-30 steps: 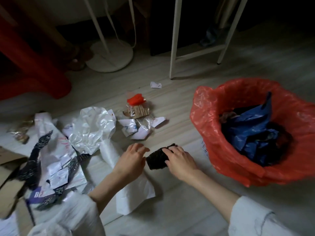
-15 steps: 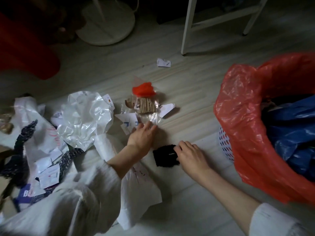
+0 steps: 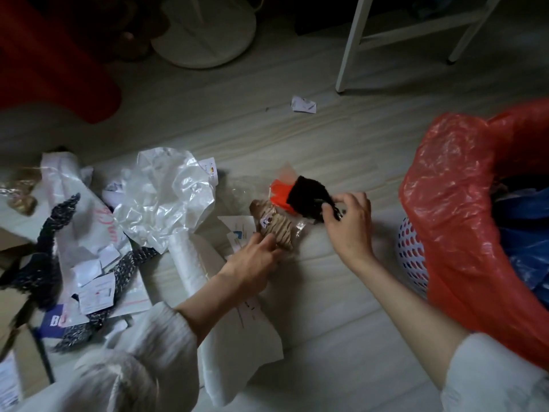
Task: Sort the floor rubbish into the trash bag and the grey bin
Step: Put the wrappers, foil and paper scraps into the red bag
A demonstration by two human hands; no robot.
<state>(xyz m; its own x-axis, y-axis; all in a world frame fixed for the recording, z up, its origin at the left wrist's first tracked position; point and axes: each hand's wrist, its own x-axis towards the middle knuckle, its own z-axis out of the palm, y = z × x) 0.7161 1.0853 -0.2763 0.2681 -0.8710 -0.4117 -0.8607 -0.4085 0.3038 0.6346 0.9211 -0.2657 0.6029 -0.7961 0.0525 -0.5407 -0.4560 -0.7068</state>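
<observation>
My right hand (image 3: 349, 226) pinches a crumpled black wad (image 3: 307, 200) and holds it above the floor, over an orange-red scrap (image 3: 279, 191). My left hand (image 3: 252, 263) grips a tan corrugated packet in clear wrap (image 3: 276, 227) lying on the floor just left of the wad. A red trash bag (image 3: 454, 221) lines a white perforated basket (image 3: 411, 251) at the right, with blue plastic (image 3: 523, 233) inside it. No grey bin is visible.
Crumpled clear plastic (image 3: 166, 197), white mailers (image 3: 234, 331), paper scraps and dark patterned strips (image 3: 56, 221) litter the floor at left. A paper scrap (image 3: 303, 104) lies farther out. Cardboard (image 3: 26, 367) is at bottom left. White furniture legs (image 3: 347, 46), a round stand base (image 3: 205, 34) and a red object (image 3: 53, 60) stand behind.
My right hand lifted the black wad off the floor and carried it forward over the orange scrap. My left hand closed on the tan packet. The view shifted left and closer.
</observation>
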